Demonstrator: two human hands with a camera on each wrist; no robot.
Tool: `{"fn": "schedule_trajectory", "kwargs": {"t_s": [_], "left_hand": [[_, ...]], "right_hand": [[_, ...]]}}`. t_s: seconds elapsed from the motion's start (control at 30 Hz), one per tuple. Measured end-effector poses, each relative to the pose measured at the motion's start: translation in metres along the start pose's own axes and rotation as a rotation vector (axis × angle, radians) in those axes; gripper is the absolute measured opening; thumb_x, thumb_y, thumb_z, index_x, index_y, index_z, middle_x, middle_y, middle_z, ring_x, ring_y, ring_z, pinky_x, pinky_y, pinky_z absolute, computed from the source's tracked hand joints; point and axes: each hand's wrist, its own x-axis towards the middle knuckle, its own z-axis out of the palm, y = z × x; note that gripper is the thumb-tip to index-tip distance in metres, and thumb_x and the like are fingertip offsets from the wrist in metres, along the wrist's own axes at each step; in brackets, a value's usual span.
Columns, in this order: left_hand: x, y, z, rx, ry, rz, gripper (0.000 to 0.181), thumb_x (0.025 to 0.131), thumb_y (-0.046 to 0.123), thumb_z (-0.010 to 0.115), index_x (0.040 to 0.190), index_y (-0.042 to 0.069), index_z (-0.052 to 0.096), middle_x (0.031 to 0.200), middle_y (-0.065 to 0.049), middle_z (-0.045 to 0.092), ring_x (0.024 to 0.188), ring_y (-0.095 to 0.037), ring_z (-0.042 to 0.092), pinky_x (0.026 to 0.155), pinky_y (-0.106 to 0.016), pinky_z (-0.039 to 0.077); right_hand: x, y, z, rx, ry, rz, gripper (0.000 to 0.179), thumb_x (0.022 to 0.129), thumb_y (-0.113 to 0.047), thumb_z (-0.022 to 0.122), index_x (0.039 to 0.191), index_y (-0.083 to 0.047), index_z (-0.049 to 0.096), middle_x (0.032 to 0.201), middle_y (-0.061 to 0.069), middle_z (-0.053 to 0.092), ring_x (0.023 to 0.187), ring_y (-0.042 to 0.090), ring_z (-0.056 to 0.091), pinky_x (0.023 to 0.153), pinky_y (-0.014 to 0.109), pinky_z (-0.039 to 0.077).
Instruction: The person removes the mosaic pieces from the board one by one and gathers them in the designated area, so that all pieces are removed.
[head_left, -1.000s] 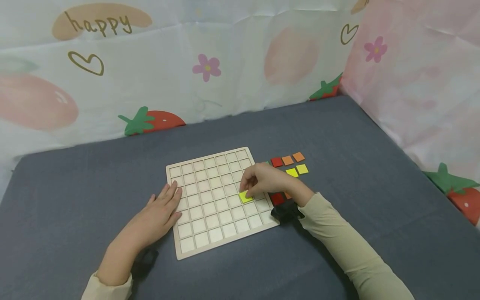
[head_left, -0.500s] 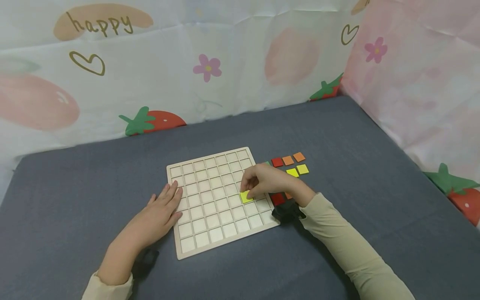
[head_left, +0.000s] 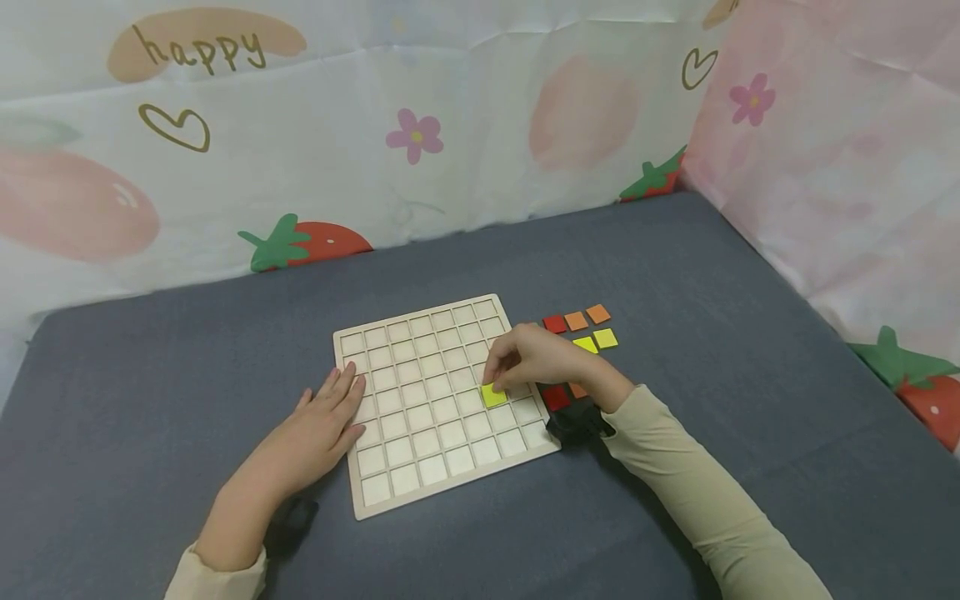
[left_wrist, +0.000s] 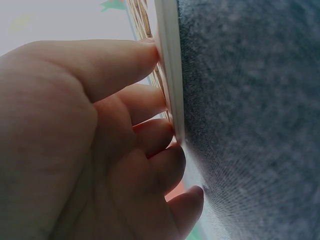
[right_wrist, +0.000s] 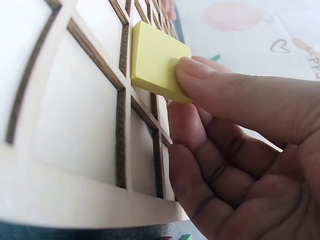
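Observation:
A pale wooden board (head_left: 450,481) with a grid of square recesses lies on the grey cloth. My left hand (head_left: 318,429) rests on its left edge, fingers extended; the left wrist view shows the fingertips against the board's side (left_wrist: 172,65). Over the right part of the grid, my right hand (head_left: 538,358) pinches a yellow square tile (head_left: 494,398). In the right wrist view the thumb lies on one face of that tile (right_wrist: 155,60), which stands tilted with an edge against the grid ribs. The other fingers of this hand (right_wrist: 240,140) curl beneath.
Right of the board lie loose tiles: red (head_left: 554,324), orange (head_left: 597,314) and yellow (head_left: 604,338). A red tile (head_left: 556,397) and an orange one (head_left: 578,390) sit close to my right wrist, partly covered. A printed cloth (head_left: 465,183) hangs behind the table.
My right hand has shifted very slightly right, covering the bit of green tile that showed behind it. The yellow tile stays at nearly the same spot; the left hand is still.

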Motion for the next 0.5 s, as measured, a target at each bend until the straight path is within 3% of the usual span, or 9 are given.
{"fn": "schedule_trajectory", "kwargs": {"t_s": [0.5], "left_hand": [[-0.001, 0.0, -0.001, -0.014, 0.005, 0.013, 0.057, 0.096, 0.019, 0.053, 0.142, -0.01, 0.033, 0.15, -0.028, 0.02, 0.137, -0.045, 0.019, 0.102, -0.066, 0.022]], "right_hand": [[-0.011, 0.002, -0.012, 0.014, 0.054, 0.011, 0.009, 0.08, -0.001, 0.072, 0.088, -0.003, 0.074, 0.084, 0.004, 0.071, 0.074, 0.015, 0.066, 0.067, 0.03, 0.054]]}}
